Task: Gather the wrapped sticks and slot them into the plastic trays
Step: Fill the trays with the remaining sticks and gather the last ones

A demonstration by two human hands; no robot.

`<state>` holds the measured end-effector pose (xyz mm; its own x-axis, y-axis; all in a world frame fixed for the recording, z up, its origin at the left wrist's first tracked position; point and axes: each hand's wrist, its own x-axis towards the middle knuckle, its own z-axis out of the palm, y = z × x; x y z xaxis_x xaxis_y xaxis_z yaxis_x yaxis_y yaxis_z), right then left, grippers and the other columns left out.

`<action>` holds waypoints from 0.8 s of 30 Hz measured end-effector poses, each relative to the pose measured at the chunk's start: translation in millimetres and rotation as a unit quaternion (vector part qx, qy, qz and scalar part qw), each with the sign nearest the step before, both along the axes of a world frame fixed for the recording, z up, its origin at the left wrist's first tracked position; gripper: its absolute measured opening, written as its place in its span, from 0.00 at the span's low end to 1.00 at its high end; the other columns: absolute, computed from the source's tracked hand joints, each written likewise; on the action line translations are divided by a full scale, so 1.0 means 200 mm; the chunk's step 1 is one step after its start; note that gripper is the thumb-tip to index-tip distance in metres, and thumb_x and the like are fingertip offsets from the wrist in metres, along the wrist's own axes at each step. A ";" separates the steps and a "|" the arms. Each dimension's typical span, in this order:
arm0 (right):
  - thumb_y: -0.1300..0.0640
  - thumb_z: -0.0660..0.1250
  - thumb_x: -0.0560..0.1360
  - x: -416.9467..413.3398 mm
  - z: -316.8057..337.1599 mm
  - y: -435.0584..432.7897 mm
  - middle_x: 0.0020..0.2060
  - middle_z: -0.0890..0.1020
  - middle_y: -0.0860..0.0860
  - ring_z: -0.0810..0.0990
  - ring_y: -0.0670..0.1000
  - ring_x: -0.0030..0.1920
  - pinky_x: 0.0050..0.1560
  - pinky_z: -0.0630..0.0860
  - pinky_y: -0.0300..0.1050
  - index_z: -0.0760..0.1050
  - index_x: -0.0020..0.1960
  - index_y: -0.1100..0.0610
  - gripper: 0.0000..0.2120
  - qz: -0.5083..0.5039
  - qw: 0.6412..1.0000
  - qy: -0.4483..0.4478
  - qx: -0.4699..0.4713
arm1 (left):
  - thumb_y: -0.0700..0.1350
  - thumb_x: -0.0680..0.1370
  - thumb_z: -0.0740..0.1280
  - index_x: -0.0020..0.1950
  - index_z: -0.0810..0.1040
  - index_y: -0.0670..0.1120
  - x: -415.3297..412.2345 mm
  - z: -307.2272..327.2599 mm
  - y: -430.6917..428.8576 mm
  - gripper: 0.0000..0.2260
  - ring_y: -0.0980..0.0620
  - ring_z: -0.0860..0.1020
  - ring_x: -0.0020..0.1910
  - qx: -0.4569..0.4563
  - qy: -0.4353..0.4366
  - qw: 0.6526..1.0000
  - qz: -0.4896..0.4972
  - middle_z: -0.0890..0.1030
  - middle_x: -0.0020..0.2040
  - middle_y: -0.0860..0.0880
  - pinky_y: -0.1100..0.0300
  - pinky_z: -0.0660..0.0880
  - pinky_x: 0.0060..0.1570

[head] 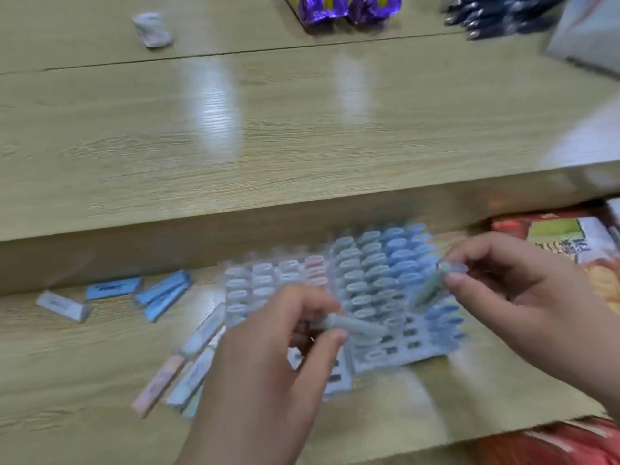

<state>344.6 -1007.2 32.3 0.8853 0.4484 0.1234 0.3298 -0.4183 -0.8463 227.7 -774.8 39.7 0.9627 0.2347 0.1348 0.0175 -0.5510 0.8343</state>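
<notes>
Grips greenish stick [355, 325] in left hand [268, 364], lower centre; pinches second stick [431, 288] in right hand [523, 297], at right; both held over plastic trays [379, 263], centre, apparently for slotting into vacant cells. Leaves loose sticks [188, 364] on worktop [84, 364], lower left.

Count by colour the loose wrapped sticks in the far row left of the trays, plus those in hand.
Blue sticks: 3
White stick: 1
Grey-green sticks, in left hand and right hand: 2
Total: 6

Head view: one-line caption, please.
Left hand and right hand hold wrapped sticks above part-filled plastic trays.
</notes>
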 end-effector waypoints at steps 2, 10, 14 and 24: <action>0.49 0.70 0.72 -0.03 -0.03 -0.07 0.38 0.82 0.42 0.78 0.41 0.32 0.36 0.69 0.25 0.78 0.47 0.44 0.04 -0.010 1.000 -0.001 -0.008 | 0.49 0.74 0.70 0.51 0.79 0.58 0.02 -0.02 -0.10 0.07 0.67 0.79 0.42 0.054 -0.028 0.998 -0.031 0.81 0.46 0.61 0.71 0.75 0.41; 0.45 0.68 0.71 -0.10 -0.14 -0.10 0.39 0.80 0.40 0.77 0.41 0.37 0.38 0.72 0.34 0.77 0.47 0.43 0.06 0.027 0.997 -0.031 -0.064 | 0.47 0.76 0.66 0.53 0.83 0.54 0.02 -0.11 -0.32 0.09 0.51 0.81 0.36 0.167 -0.056 0.983 -0.055 0.82 0.44 0.53 0.62 0.77 0.33; 0.47 0.72 0.71 -0.11 -0.19 -0.08 0.38 0.78 0.36 0.78 0.36 0.40 0.38 0.78 0.43 0.80 0.48 0.46 0.07 0.054 0.990 -0.068 -0.111 | 0.45 0.75 0.67 0.49 0.88 0.50 0.01 -0.19 -0.35 0.10 0.49 0.84 0.37 0.238 -0.055 0.969 -0.035 0.85 0.44 0.51 0.58 0.80 0.31; 0.48 0.68 0.75 -0.07 -0.19 -0.08 0.37 0.82 0.42 0.81 0.48 0.40 0.32 0.77 0.46 0.83 0.47 0.49 0.07 0.134 0.956 -0.178 -0.190 | 0.35 0.74 0.70 0.43 0.83 0.47 -0.01 -0.27 -0.39 0.07 0.46 0.80 0.34 0.318 -0.102 0.942 -0.034 0.84 0.44 0.49 0.56 0.77 0.31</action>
<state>329.8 -1022.7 -4.8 0.6644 0.7256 0.1791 0.7076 -0.5335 -0.4634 226.3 -852.9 -13.4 0.9113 -0.0166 0.4114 -0.1605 -0.9344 0.3180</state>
